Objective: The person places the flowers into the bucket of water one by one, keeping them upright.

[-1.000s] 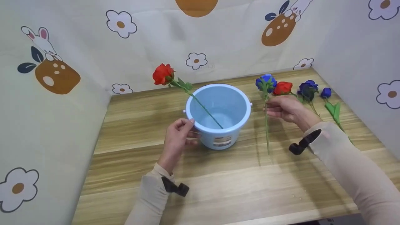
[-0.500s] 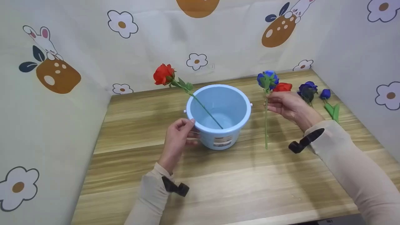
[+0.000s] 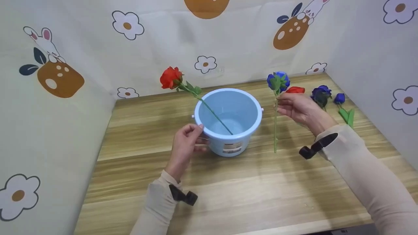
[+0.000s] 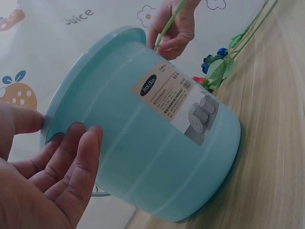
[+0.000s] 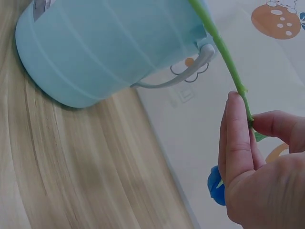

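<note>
A light blue bucket stands upright on the table. My left hand pinches its near-left rim, the thumb on the rim and other fingers against the outer wall in the left wrist view. One red artificial rose leans in the bucket, its stem across the left rim. My right hand pinches the green stem of a blue artificial rose between thumb and fingertips, right of the bucket. That rose hangs nearly vertical, bloom up, stem end apart from the bucket.
Behind my right hand lie a red rose, partly hidden, a dark blue rose and a blue bud with green leaves. Printed cloth walls border the wooden table. The bucket's handle hangs at the back.
The right hand has raised the blue rose slightly, its stem end shifting up and a little left. The left hand, the bucket and the leaning red rose have stayed in place.
</note>
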`<action>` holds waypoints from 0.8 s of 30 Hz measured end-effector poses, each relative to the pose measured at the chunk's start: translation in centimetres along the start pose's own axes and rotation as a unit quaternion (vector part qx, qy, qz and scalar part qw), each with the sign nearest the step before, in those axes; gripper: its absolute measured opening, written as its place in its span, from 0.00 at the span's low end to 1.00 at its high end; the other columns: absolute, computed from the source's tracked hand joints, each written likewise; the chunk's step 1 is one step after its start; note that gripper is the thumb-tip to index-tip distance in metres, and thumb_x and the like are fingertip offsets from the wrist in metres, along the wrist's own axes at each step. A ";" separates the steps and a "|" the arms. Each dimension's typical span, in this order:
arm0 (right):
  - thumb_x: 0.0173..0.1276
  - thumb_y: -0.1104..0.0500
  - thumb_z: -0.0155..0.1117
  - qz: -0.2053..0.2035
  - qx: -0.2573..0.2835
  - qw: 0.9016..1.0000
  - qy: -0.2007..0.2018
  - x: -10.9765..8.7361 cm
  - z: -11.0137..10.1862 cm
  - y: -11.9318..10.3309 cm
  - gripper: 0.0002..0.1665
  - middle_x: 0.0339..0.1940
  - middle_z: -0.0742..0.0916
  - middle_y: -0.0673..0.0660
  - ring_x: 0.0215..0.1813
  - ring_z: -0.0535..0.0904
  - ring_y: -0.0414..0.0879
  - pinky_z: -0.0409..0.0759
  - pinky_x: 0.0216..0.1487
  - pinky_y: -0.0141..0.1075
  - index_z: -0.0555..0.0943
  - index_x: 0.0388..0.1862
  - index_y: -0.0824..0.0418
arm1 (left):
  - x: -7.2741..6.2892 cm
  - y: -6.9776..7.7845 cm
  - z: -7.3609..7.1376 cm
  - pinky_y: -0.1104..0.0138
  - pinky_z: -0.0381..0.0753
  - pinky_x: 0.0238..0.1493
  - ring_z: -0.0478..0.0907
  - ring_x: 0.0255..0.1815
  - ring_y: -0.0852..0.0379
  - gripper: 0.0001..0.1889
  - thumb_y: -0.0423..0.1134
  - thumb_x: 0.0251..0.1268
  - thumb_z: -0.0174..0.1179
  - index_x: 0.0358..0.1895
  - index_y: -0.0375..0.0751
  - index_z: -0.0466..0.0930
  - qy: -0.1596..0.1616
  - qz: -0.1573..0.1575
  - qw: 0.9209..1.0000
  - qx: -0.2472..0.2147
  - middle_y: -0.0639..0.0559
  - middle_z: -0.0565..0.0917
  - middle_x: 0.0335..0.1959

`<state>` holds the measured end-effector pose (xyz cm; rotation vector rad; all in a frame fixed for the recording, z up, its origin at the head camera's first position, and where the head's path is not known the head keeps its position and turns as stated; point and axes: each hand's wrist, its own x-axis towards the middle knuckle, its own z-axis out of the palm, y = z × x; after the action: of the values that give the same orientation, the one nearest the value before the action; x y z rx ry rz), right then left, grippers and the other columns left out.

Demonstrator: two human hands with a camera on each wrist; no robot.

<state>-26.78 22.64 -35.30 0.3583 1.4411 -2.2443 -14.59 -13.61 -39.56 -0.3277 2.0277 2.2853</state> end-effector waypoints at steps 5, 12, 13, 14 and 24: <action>0.77 0.67 0.64 0.006 0.009 1.000 0.002 0.0 0.4 0.0 0.02 0.31 0.89 0.59 0.32 0.91 0.49 0.91 0.40 0.35 0.82 0.41 0.65 | 0.0 0.0 0.0 0.64 0.90 0.31 0.89 0.35 0.51 0.09 0.43 0.78 0.63 0.42 0.41 0.80 0.000 0.001 1.000 0.001 0.46 0.90 0.37; 0.73 0.69 0.68 -0.003 0.030 1.000 -0.001 0.1 1.0 0.1 0.05 0.27 0.88 0.58 0.29 0.90 0.47 0.91 0.38 0.34 0.83 0.35 0.65 | 0.0 -0.1 -0.1 0.63 0.90 0.31 0.90 0.34 0.51 0.09 0.43 0.78 0.63 0.42 0.40 0.81 -0.002 0.012 1.000 -0.002 0.46 0.90 0.35; 0.73 0.69 0.69 -0.006 0.031 1.000 -0.001 0.1 1.2 0.1 0.05 0.27 0.88 0.58 0.28 0.89 0.47 0.91 0.37 0.34 0.84 0.34 0.65 | 0.0 -0.1 -0.1 0.63 0.90 0.31 0.89 0.34 0.51 0.09 0.42 0.78 0.63 0.42 0.40 0.81 -0.002 0.013 1.000 -0.003 0.46 0.90 0.35; 0.73 0.69 0.68 -0.009 0.030 1.000 -0.002 0.1 1.3 0.0 0.06 0.26 0.88 0.58 0.28 0.89 0.46 0.91 0.36 0.34 0.84 0.33 0.65 | 0.0 -0.1 -0.1 0.63 0.90 0.30 0.89 0.33 0.52 0.09 0.42 0.78 0.63 0.42 0.40 0.81 -0.002 0.013 1.000 -0.005 0.46 0.90 0.34; 0.75 0.68 0.66 -0.006 0.058 0.998 0.000 -0.1 2.5 -0.6 0.06 0.26 0.87 0.58 0.28 0.90 0.47 0.91 0.37 0.34 0.82 0.35 0.65 | -0.1 -0.2 -0.1 0.64 0.89 0.30 0.89 0.34 0.53 0.09 0.43 0.78 0.63 0.43 0.40 0.81 -0.001 0.012 1.000 -0.004 0.47 0.90 0.35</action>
<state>-26.90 20.62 -33.77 0.3883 1.3198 -2.3432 -14.48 -13.66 -39.71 -0.3028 2.0318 2.3069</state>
